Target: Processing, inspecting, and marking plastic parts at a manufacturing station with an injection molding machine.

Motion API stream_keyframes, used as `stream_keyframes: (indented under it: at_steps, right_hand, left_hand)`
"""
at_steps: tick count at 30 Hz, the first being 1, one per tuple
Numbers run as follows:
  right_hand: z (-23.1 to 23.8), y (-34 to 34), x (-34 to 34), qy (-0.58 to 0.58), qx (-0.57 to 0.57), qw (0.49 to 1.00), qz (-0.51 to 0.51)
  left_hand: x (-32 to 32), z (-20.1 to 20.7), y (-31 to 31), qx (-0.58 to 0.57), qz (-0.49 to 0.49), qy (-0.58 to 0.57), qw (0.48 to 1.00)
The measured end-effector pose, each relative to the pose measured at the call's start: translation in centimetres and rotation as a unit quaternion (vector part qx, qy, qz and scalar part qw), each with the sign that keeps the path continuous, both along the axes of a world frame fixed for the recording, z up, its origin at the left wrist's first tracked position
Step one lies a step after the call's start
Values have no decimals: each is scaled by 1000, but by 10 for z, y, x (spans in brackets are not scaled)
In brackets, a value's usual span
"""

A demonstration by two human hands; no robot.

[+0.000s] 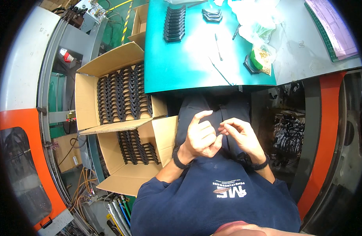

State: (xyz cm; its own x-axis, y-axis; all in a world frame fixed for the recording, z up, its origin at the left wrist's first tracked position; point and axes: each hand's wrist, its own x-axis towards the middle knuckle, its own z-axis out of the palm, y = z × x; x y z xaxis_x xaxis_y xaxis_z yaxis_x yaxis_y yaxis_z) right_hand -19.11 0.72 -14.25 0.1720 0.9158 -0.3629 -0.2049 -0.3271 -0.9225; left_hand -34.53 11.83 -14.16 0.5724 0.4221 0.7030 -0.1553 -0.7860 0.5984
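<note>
My left hand point(202, 137) is held up over my lap, its index finger raised and bent and the other fingers curled in toward the thumb. Close on its right, my right hand point(242, 135) has thumb and fingers drawn together in a pinch. The fingertips of the two hands nearly meet; anything between them is too small to make out. Ahead of the hands is a teal work mat point(189, 70) on the table. A row of stacked black curved parts point(175, 23) lies on it, with a smaller group of black parts point(211, 15) to the right.
Left of me, an open cardboard box point(86, 102) holds several rows of black parts; a nearer box point(118, 177) holds fewer. On the table lie a pen point(218, 47), a clear bag of small brass-coloured pieces point(266, 63) and pink paper point(334, 27). Orange-framed machinery point(324, 129) flanks both sides.
</note>
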Motion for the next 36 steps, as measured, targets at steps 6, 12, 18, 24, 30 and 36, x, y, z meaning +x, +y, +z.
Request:
stream_keyframes:
  at_steps: [6,12,18,24,30,36]
  right_hand:
    - [1,0,-1,5,-1,1000,-2]
    - [0,-1,-1,3,7,1000,-3]
    - [-1,0,-1,2,12,1000,-17]
    - [-3,-2,-1,-8,18,999,-33]
    - [-3,-3,0,-25,17,999,-44]
    - [-1,-4,0,-14,19,999,-36]
  left_hand:
    - [3,2,1,-11,-7,-7,1000]
    - [7,-8,-1,-33,-30,-18,999]
    - [8,-7,-1,-36,-13,-19,999]
    - [7,-18,-2,-41,-16,48,998]
    - [8,-19,-3,-43,-19,71,996]
    - [8,-22,-2,-40,-21,86,995]
